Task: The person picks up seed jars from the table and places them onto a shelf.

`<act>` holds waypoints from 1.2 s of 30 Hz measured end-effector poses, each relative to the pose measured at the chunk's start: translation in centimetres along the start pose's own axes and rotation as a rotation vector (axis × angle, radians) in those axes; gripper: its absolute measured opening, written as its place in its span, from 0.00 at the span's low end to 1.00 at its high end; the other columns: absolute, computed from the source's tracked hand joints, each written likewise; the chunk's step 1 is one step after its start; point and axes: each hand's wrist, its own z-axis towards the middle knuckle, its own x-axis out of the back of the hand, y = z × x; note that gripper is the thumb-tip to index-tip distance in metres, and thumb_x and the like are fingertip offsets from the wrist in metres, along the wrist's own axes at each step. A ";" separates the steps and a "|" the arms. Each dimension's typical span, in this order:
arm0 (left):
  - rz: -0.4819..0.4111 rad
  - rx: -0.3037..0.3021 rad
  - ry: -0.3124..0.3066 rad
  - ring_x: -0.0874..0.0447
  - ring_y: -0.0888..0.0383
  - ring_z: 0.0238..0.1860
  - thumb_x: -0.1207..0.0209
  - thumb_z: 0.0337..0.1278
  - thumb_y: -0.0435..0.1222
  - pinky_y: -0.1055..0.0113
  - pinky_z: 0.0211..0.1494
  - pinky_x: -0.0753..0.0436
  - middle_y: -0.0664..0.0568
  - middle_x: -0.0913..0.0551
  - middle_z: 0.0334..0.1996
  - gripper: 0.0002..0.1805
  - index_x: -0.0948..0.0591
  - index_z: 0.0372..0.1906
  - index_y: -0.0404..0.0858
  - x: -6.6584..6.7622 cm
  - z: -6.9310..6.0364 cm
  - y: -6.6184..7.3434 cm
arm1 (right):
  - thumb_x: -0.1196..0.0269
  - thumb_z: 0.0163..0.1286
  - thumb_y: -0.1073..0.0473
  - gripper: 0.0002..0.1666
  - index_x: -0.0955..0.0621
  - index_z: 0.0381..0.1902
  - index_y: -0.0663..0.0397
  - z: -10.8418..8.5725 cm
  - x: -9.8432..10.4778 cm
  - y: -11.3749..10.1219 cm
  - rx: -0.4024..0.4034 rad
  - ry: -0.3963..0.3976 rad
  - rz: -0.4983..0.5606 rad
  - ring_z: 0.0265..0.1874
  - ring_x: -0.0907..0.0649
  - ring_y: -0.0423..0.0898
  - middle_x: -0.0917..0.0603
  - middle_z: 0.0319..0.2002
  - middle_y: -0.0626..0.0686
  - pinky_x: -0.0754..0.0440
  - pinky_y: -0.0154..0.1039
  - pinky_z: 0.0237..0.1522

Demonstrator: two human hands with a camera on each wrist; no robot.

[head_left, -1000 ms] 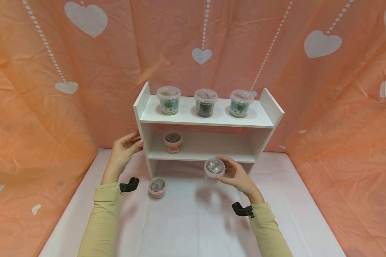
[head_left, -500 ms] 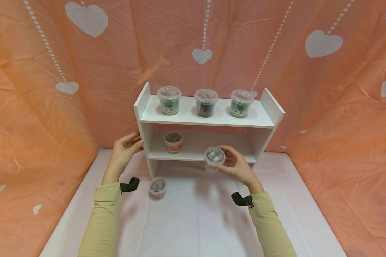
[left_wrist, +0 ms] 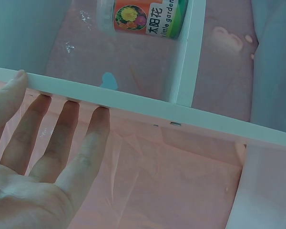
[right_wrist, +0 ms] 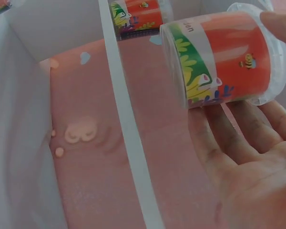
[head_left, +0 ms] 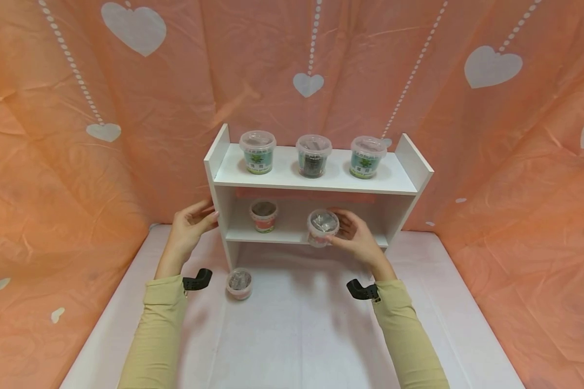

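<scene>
My right hand (head_left: pixel 357 237) holds a small clear plastic cup (right_wrist: pixel 229 57) with a lid and a red flower label. Thumb and fingers grip its sides. In the head view the cup (head_left: pixel 323 227) is upright at the front of the middle shelf; whether it touches the board cannot be told. A similar red-labelled cup (head_left: pixel 263 216) stands at that shelf's left. My left hand (head_left: pixel 188 231) touches the left side panel of the white shelf unit (head_left: pixel 316 186). In the left wrist view its straight fingers (left_wrist: pixel 86 148) lie against the outer face, thumb at the front edge.
Several blue-green-labelled lidded cups, among them a left one (head_left: pixel 258 153) and a right one (head_left: pixel 366 158), stand on the top shelf. Another lidded cup (head_left: pixel 239 284) sits on the white tabletop (head_left: pixel 292 340) in front of the unit's left side. An orange curtain (head_left: pixel 165 135) surrounds the table.
My right hand has raised the cup from below the middle shelf's front edge to above it, moving toward the unit. The left hand stays against the side panel.
</scene>
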 end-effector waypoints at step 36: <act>-0.003 0.022 0.010 0.20 0.63 0.48 0.40 0.62 0.30 0.69 0.47 0.17 0.32 0.29 0.60 0.28 0.32 0.66 0.28 -0.1 0.0 0.0 | 0.35 0.59 0.77 0.36 0.35 0.65 0.69 2.7 -0.7 1.1 -0.060 -0.011 -0.018 0.53 0.24 0.60 0.27 0.56 0.70 0.22 0.40 0.53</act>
